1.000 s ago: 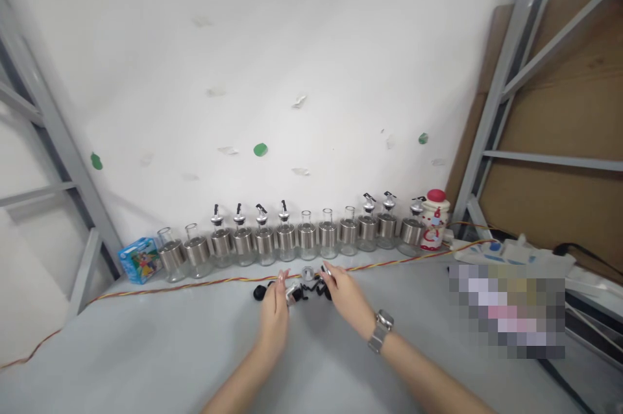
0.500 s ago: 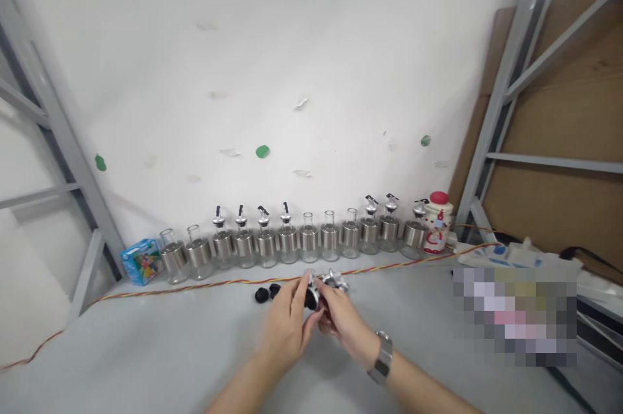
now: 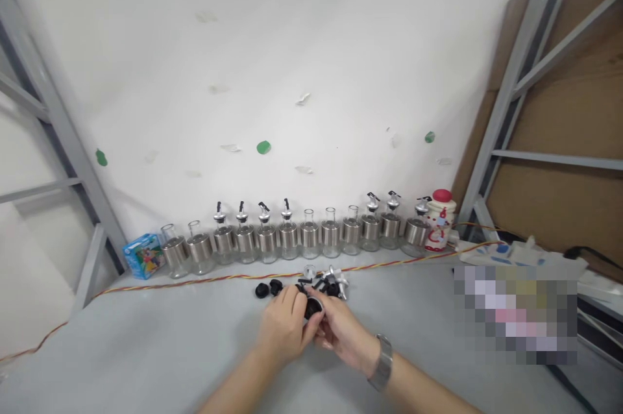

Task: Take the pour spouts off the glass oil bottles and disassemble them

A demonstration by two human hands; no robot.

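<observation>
Both hands meet over the grey table. My left hand (image 3: pixel 286 324) and my right hand (image 3: pixel 346 331) are closed around one pourer spout (image 3: pixel 313 308). Its round black stopper end with a silver rim faces me, and the fingers cover the rest. Just beyond the hands lies a loose pile of silver pourer spouts (image 3: pixel 342 283) and black parts, partly hidden by my fingers. Two black rubber stoppers, one nearer (image 3: pixel 261 291) and one beside it (image 3: pixel 276 287), rest left of that pile.
Along the wall stands a row of glass bottles with steel bands, some with pourers (image 3: pixel 244 239), some open-necked (image 3: pixel 330 236). A blue box (image 3: pixel 145 256) ends the row at left, a red-lidded canister (image 3: pixel 440 222) at right. A twisted cable (image 3: pixel 209 280) crosses in front; power strips (image 3: pixel 528 252) lie right.
The hands have drawn slightly toward me with the pourer spout turned so its black end faces me more. More of the loose pile shows behind them.
</observation>
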